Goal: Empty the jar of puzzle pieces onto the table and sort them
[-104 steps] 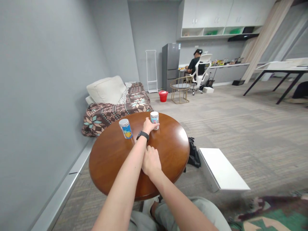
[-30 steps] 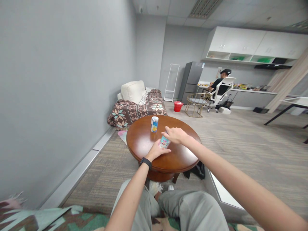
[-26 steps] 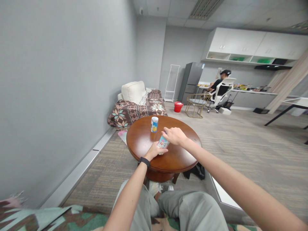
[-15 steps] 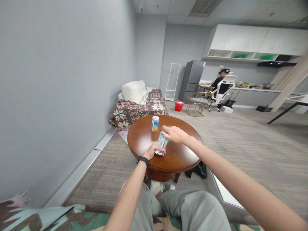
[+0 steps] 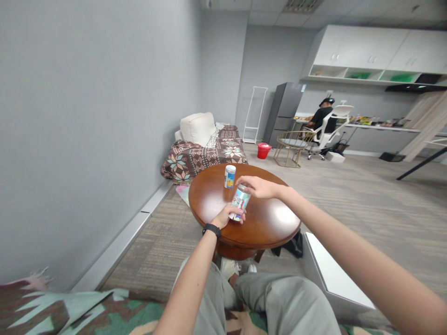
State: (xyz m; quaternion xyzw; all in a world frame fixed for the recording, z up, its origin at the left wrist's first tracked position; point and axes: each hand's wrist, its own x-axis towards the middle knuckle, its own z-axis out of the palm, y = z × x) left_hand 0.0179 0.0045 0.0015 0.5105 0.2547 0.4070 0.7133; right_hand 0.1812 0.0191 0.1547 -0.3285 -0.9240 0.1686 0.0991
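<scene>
My left hand (image 5: 226,215) is wrapped around the lower part of a light-coloured printed can (image 5: 240,200), which tilts a little over the near half of the round wooden table (image 5: 206,204). Across the can's top lies my right hand (image 5: 257,186), its fingers curved around the lid (image 5: 243,187) and hiding part of it. Behind these, a second can (image 5: 229,177) with a blue and yellow label and a pale lid stands upright on the table, touched by neither hand.
A patterned blanket covers a sofa (image 5: 202,160) beyond the table, beside the grey wall (image 5: 104,116). A red bucket (image 5: 263,150) and a wire-framed chair (image 5: 292,144) stand on the floor. Farther back, a person (image 5: 321,118) sits at a counter. A white-topped box (image 5: 335,270) is at my right.
The view has shifted slightly. My right hand's fingers have loosened and risen a little on the can's top, showing more of the rim. The left hand keeps its hold.
</scene>
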